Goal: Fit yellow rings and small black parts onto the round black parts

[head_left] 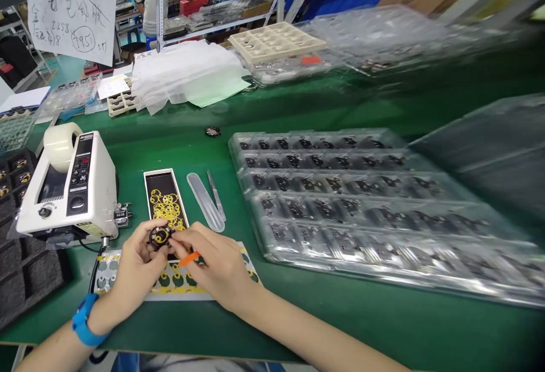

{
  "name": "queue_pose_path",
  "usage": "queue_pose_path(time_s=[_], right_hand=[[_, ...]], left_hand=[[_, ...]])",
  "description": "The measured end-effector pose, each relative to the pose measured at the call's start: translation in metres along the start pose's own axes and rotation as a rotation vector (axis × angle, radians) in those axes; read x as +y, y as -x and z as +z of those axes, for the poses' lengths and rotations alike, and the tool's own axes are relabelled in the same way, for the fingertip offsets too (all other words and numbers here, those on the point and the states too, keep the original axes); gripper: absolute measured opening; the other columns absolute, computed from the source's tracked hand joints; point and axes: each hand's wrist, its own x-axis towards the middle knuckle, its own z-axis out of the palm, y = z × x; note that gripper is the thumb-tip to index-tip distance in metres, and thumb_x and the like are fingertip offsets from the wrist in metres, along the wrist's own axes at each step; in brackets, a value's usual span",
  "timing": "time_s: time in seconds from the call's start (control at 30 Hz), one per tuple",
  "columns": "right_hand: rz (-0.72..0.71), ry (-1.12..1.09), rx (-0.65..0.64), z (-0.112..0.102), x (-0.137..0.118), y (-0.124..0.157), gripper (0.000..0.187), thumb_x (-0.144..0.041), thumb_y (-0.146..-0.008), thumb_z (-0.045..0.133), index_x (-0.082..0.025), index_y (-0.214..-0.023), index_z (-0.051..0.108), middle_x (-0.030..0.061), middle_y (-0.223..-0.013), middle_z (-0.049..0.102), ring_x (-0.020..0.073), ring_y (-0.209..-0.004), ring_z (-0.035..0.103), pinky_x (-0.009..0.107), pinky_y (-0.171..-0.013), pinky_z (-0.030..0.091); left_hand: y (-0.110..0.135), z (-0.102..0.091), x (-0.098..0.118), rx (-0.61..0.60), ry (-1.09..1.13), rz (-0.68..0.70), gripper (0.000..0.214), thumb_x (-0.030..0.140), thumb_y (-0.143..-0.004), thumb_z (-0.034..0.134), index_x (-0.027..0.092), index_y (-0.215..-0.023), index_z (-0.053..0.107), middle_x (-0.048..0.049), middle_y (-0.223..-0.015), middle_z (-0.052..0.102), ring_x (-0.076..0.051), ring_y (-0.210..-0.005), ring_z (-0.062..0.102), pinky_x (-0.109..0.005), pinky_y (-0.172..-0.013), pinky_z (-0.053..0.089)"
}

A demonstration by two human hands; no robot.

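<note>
My left hand (138, 264) is closed around a small round black part (160, 237) with a yellow ring on its face. Meeting the part's right edge are the fingertips of my right hand (223, 267), which pinches a thin orange stick-like tool (189, 259); its tip is hard to make out. Just beyond the hands, a white-rimmed box (146, 187) holds many loose yellow rings (167, 204). Under my hands lies a sheet of round dark stickers (187, 289) with yellow edging, partly covered by them.
Tweezers (216, 195) lie beside a translucent plastic sheath (203, 201). A tape dispenser (96, 173) stands left, near a black foam tray (32, 281). On the right sits a large clear compartment tray (264, 230) of dark parts. One loose round part (212, 131) rests further back.
</note>
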Motion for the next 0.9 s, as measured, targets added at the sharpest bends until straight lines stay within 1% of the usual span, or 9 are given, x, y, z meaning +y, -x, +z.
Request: queue_pose_path(time_s=[0.1, 0.17, 0.33, 0.43, 0.53, 0.7, 0.8, 0.87, 0.9], right_hand=[[0.030, -0.005, 0.001, 0.003, 0.002, -0.001, 0.014, -0.013, -0.093, 0.048, -0.018, -0.088, 0.061, 0.0030, -0.071, 0.064, 0.0133, -0.060, 0.060, 0.022, -0.053, 0.045], [0.040, -0.019, -0.006, 0.003, 0.003, -0.002, 0.015, -0.012, -0.092, 0.048, -0.018, -0.089, 0.061, 0.0033, -0.072, 0.064, 0.0134, -0.061, 0.061, 0.022, -0.054, 0.046], [0.143, -0.131, -0.037, 0.003, 0.002, -0.004, 0.015, -0.011, -0.089, 0.049, -0.018, -0.080, 0.059, 0.0013, -0.068, 0.060, 0.0122, -0.058, 0.056, 0.021, -0.051, 0.043], [0.182, -0.240, -0.063, 0.001, 0.000, -0.007, 0.016, -0.010, -0.084, 0.050, -0.018, -0.072, 0.055, -0.0007, -0.064, 0.056, 0.0107, -0.055, 0.051, 0.020, -0.049, 0.039], [0.257, -0.403, -0.119, -0.004, -0.003, -0.010, 0.015, -0.010, -0.079, 0.051, -0.019, -0.067, 0.053, -0.0026, -0.061, 0.053, 0.0091, -0.052, 0.045, 0.019, -0.048, 0.036], [0.416, -0.548, -0.168, -0.012, 0.002, -0.015, 0.011, -0.015, -0.075, 0.051, -0.019, -0.065, 0.050, -0.0056, -0.056, 0.044, 0.0076, -0.046, 0.031, 0.020, -0.043, 0.028], [0.485, -0.436, -0.260, -0.013, 0.009, -0.016, 0.019, -0.018, -0.081, 0.050, -0.020, -0.063, 0.045, -0.0057, -0.055, 0.041, 0.0085, -0.047, 0.034, 0.020, -0.044, 0.026], [0.466, -0.263, -0.381, -0.013, 0.011, -0.014, 0.021, -0.016, -0.083, 0.049, -0.020, -0.063, 0.044, -0.0050, -0.057, 0.044, 0.0095, -0.049, 0.039, 0.021, -0.046, 0.027], [0.435, -0.174, -0.430, -0.014, 0.011, -0.013, 0.018, -0.013, -0.083, 0.048, -0.019, -0.067, 0.047, -0.0042, -0.060, 0.049, 0.0100, -0.051, 0.042, 0.021, -0.048, 0.029]], left_hand=[[0.006, 0.000, -0.003, -0.038, -0.092, 0.018, 0.038, 0.013, -0.080, 0.054, 0.023, -0.117, 0.057, -0.0027, -0.088, 0.065, -0.017, -0.078, 0.062, -0.025, -0.068, 0.050], [0.010, 0.000, -0.003, -0.056, -0.163, 0.038, 0.043, 0.010, -0.081, 0.050, 0.025, -0.122, 0.053, -0.0037, -0.100, 0.065, -0.016, -0.080, 0.061, -0.025, -0.070, 0.050], [0.013, 0.000, -0.004, -0.120, -0.292, 0.120, 0.043, 0.012, -0.089, 0.045, 0.028, -0.129, 0.047, -0.0060, -0.123, 0.060, -0.019, -0.106, 0.059, -0.027, -0.087, 0.048], [0.012, -0.001, -0.006, -0.131, -0.316, 0.120, 0.042, 0.014, -0.090, 0.044, 0.026, -0.130, 0.047, -0.0074, -0.126, 0.059, -0.020, -0.107, 0.060, -0.029, -0.089, 0.048], [0.009, -0.004, -0.009, -0.099, -0.291, 0.079, 0.041, 0.015, -0.090, 0.045, 0.025, -0.130, 0.048, -0.0081, -0.125, 0.061, -0.021, -0.103, 0.063, -0.031, -0.089, 0.050], [0.003, -0.008, -0.008, 0.019, -0.133, 0.089, 0.035, 0.020, -0.088, 0.053, 0.023, -0.123, 0.053, -0.0087, -0.124, 0.062, -0.024, -0.116, 0.058, -0.034, -0.099, 0.047], [-0.001, -0.008, -0.001, 0.089, -0.002, 0.113, 0.030, 0.026, -0.088, 0.057, 0.020, -0.117, 0.054, -0.0100, -0.123, 0.062, -0.024, -0.117, 0.059, -0.038, -0.102, 0.046], [-0.003, -0.008, 0.006, 0.146, 0.068, 0.121, 0.031, 0.031, -0.085, 0.062, 0.019, -0.113, 0.055, -0.0107, -0.120, 0.064, -0.025, -0.116, 0.060, -0.039, -0.100, 0.050], [-0.003, -0.008, 0.008, 0.171, 0.087, 0.120, 0.032, 0.033, -0.084, 0.064, 0.019, -0.111, 0.055, -0.0107, -0.118, 0.065, -0.025, -0.114, 0.061, -0.039, -0.098, 0.051]])
